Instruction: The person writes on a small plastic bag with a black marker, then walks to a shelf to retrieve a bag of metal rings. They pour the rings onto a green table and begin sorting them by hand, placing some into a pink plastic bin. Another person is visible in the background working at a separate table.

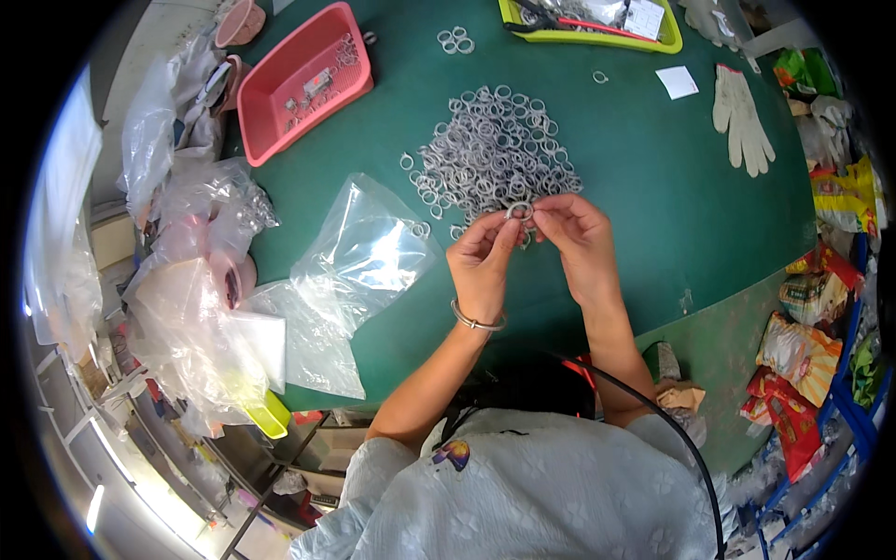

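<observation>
Between my two hands, at the near edge of a large pile of small grey metal rings (495, 145), I hold one metal ring (519, 212). My left hand (482, 257) pinches its left side between thumb and fingers. From the other side, my right hand (577, 238) grips the same ring with thumb and fingertips. A few loose rings (421, 229) lie left of my left hand, next to a clear plastic bag (359, 252) spread on the green table (691, 224).
A pink basket (257, 112) with some small metal parts stands at the far left. At the far edge is a yellow-green tray (597, 37). A white glove (742, 121) and a white card (677, 82) lie at the right. Plastic bags (191, 327) crowd the left edge.
</observation>
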`<state>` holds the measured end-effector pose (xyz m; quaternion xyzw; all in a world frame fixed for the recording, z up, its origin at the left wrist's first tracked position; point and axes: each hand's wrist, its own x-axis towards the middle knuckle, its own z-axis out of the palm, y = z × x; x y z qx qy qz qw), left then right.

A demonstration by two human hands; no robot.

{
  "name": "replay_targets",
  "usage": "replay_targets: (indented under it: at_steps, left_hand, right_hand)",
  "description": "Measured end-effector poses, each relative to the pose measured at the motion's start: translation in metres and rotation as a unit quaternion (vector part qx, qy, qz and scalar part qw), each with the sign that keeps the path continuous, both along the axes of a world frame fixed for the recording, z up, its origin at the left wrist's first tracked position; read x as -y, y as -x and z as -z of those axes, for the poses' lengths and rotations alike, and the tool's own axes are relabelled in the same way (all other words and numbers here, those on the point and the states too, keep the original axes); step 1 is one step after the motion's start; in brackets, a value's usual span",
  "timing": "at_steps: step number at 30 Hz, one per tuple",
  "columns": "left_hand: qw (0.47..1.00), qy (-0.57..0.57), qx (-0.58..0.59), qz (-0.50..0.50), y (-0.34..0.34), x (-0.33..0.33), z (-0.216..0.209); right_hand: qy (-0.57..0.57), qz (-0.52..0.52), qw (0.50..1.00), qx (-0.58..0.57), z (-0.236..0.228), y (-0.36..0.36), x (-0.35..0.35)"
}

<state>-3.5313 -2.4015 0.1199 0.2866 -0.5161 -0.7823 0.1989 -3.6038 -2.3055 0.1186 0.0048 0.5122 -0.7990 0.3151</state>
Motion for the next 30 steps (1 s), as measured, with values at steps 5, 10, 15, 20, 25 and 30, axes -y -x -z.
replay_targets:
  at_steps: [5, 10, 15, 20, 25, 30]
  left_hand:
    - [0.999, -0.019, -0.010, -0.028, 0.025, 0.021, -0.011]
    - [0.997, 0.069, 0.007, -0.038, 0.053, 0.066, -0.004]
    - [0.993, 0.111, 0.019, -0.029, 0.108, 0.127, 0.011]
    - [0.983, 0.181, 0.035, -0.017, 0.178, 0.175, 0.040]
    - [0.960, 0.269, 0.025, -0.072, 0.248, 0.217, 0.074]
    - [0.972, 0.216, 0.062, -0.061, 0.320, 0.250, 0.080]
  right_hand:
    - [-0.030, 0.019, 0.998, -0.051, -0.004, 0.011, 0.014]
    - [-0.135, 0.070, 0.986, -0.072, 0.049, 0.046, 0.000]
    - [-0.211, 0.190, 0.944, -0.165, 0.107, 0.100, -0.035]
    - [-0.330, 0.263, 0.857, -0.295, 0.136, 0.120, -0.043]
    - [-0.365, 0.243, 0.824, -0.358, 0.133, 0.119, -0.040]
    - [-0.384, 0.246, 0.817, -0.353, 0.132, 0.123, -0.040]
